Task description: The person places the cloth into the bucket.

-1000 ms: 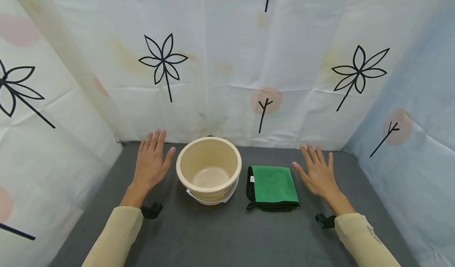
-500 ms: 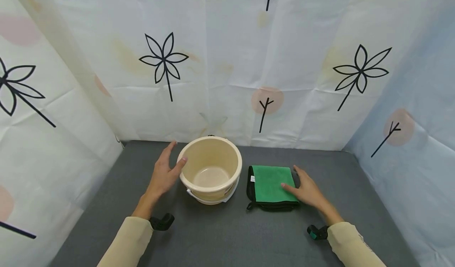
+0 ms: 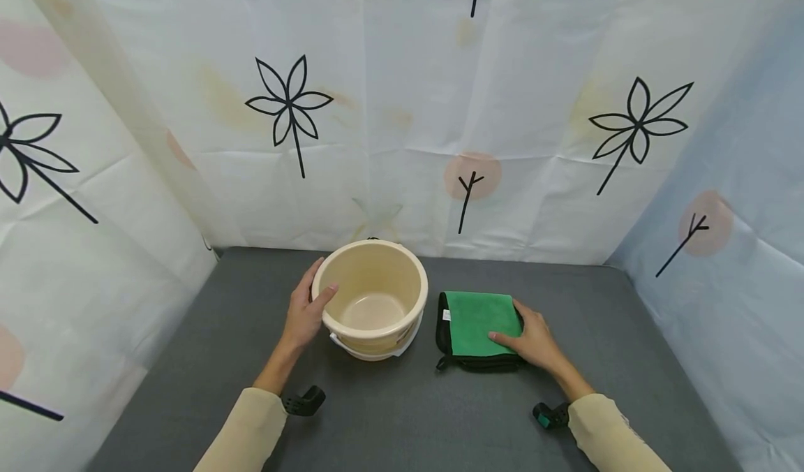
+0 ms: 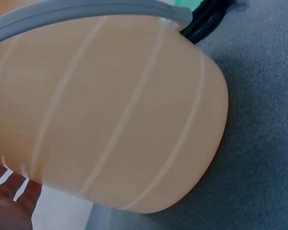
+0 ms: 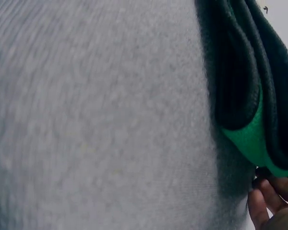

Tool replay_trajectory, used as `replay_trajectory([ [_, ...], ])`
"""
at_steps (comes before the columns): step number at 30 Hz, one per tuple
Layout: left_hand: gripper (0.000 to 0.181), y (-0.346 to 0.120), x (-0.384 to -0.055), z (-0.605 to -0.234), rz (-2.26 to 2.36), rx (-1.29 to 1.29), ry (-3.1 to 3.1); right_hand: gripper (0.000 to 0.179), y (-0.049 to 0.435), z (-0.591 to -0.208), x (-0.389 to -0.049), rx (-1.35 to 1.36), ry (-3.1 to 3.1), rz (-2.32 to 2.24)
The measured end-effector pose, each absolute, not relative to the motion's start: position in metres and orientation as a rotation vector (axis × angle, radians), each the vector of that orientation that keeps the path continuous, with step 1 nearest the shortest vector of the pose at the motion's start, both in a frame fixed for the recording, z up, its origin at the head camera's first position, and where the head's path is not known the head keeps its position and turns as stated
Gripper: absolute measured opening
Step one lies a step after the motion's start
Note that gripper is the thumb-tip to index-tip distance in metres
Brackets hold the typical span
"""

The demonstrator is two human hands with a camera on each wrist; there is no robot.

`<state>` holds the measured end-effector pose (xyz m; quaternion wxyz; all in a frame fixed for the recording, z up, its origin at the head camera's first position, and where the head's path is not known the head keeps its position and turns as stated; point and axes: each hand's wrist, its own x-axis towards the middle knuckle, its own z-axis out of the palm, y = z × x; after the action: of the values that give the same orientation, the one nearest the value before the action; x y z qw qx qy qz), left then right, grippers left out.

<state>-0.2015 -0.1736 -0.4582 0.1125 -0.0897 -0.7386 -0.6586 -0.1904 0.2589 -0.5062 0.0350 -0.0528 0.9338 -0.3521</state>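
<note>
A cream plastic bucket point(image 3: 373, 273) stands upright on the grey table, its handle point(image 3: 407, 346) hanging down at the near side. My left hand point(image 3: 304, 315) grips the bucket's left rim, thumb inside and fingers outside. In the left wrist view, the bucket's ribbed wall point(image 4: 120, 105) fills most of the picture, with the fingers point(image 4: 28, 196) against it. Right of the bucket lies a folded green towel point(image 3: 480, 322) with black edging. My right hand point(image 3: 534, 336) holds its right edge, thumb on top. The right wrist view shows the fingers point(image 5: 269, 196) at the towel's fold point(image 5: 252, 139).
Bucket and towel sit side by side on a grey cloth-covered table point(image 3: 402, 423). White patterned curtains point(image 3: 389, 109) hang behind the table and along both sides. A black wrist device point(image 3: 305, 401) is worn on the left arm, and another one point(image 3: 551, 416) on the right.
Both hands have moved inward from spread positions over the table. The left has taken hold of the bucket's rim, the right of the towel's right edge. Bucket and towel have stayed in place.
</note>
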Motion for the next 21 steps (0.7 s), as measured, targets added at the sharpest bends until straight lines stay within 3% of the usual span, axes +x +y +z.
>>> replay_trajectory([
  [7, 0.058, -0.169, -0.199, -0.457, -1.961, -0.243, -2.119, 0.093, 0.256, -0.506, -0.192, -0.144, 2.838, -1.184],
  [16, 0.057, -0.167, -0.198, -0.457, -1.967, -0.234, -2.104, 0.052, 0.254, -0.504, -0.191, -0.177, 2.778, -1.406],
  [21, 0.057, -0.168, -0.198, -0.457, -1.968, -0.221, -2.112, 0.044, 0.252, -0.493, -0.188, -0.181, 2.715, -1.564],
])
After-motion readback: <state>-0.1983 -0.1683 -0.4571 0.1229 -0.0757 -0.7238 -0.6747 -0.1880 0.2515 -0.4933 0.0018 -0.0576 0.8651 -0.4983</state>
